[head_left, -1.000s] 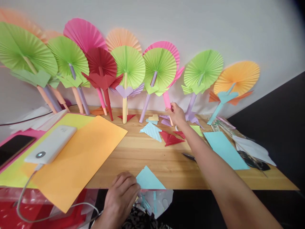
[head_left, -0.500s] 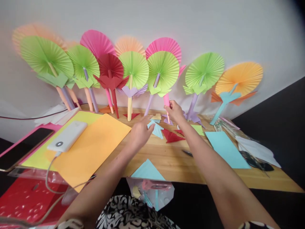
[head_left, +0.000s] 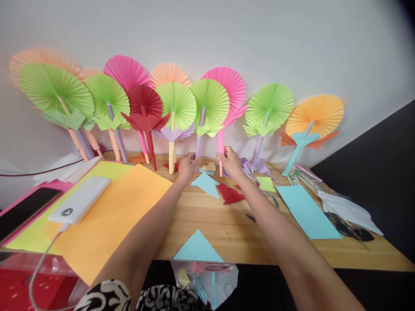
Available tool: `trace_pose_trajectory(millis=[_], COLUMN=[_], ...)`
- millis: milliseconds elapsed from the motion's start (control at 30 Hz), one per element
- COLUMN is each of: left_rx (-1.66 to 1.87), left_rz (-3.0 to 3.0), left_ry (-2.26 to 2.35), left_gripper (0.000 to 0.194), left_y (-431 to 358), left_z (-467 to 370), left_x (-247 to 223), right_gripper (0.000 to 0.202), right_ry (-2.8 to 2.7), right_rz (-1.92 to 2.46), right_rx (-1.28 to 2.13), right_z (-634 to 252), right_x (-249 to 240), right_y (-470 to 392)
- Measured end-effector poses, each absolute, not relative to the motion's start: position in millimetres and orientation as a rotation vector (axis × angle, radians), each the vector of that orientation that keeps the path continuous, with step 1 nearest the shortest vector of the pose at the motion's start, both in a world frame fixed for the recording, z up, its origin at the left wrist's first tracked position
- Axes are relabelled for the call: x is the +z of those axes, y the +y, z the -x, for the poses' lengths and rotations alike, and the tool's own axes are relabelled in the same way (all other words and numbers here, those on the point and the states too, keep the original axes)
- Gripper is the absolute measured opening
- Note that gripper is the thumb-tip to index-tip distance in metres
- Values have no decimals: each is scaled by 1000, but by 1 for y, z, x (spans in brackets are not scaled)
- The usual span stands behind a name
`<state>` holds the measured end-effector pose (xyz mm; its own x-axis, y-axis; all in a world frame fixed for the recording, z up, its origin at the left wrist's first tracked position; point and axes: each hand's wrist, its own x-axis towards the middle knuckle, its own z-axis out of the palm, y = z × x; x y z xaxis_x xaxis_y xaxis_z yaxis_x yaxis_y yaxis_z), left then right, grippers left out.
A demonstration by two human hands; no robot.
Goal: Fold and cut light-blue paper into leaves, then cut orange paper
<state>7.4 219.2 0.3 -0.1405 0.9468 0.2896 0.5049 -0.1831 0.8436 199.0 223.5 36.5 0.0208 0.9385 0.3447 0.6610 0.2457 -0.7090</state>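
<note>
My left hand point(head_left: 188, 166) pinches the purple stem of a green pleated paper fan point(head_left: 210, 99) near its foot. With closed fingers my right hand point(head_left: 231, 160) holds the pink stem of a pink paper fan point(head_left: 235, 86), which stands partly behind the green one. Both fans are upright against the wall. Below the hands lie a light blue folded paper point(head_left: 207, 183) and a red folded paper point(head_left: 230, 194). Just left of my left hand stands another green fan point(head_left: 177, 101) with a pale yellow stem.
More paper fans lean along the wall, including an orange one point(head_left: 316, 113) at the right. Orange paper point(head_left: 129, 211), a white power bank point(head_left: 81, 198) and a phone point(head_left: 26, 211) occupy the left. A blue sheet point(head_left: 306, 211) and scissors handles point(head_left: 348, 226) lie right.
My left hand has gone from hovering over the table to gripping the purple stem. The green fan has shifted left, uncovering more of the pink fan. The whole view has tilted slightly.
</note>
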Motion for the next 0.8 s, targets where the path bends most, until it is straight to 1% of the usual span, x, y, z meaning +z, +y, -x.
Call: trace_pose_trajectory(millis=[267,667,800], left_rx=[1381,1399,1399], left_rz=[-1568,-1515,-1516], left_ry=[1516,1482,1471], left_gripper=[18,18,19], left_y=[235,237,238], left_z=[-5,-8,-8], left_x=[-16,-16,-18], right_gripper=[18,19,22], right_ry=[-1651,-1631,-1649], right_rz=[1470,1446,1457], right_rx=[484,504,512], right_z=[-204,-208,-211], right_x=[17,9,6], right_y=[228,233,231])
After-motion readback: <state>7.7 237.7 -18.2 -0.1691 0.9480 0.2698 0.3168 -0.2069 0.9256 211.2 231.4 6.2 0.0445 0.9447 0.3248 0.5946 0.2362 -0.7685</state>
